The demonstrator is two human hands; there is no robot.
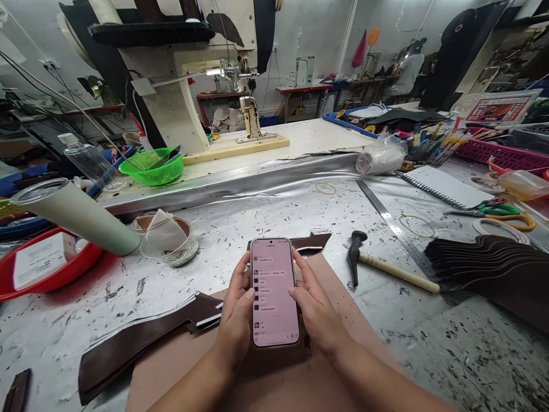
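A smartphone (275,309) with a lit chat screen stands upright between my two hands. My left hand (235,306) wraps its left edge, thumb at the side of the screen. On the opposite edge my right hand (315,306) grips it the same way. Beneath lies a pinkish-brown sheet (343,303) on the worktable. Dark brown leather pieces (137,343) rest left of my hands, partly over the sheet. Another dark leather piece (315,241) shows behind the phone, which hides part of it.
A hammer (394,272), steel ruler (394,226) and stacked dark leather strips (484,274) lie to the right. Scissors (501,212) sit near a notebook (450,186). A tumbler (81,214), red basin (81,269) and green basket (152,166) stand left. A sewing machine (171,97) rises behind.
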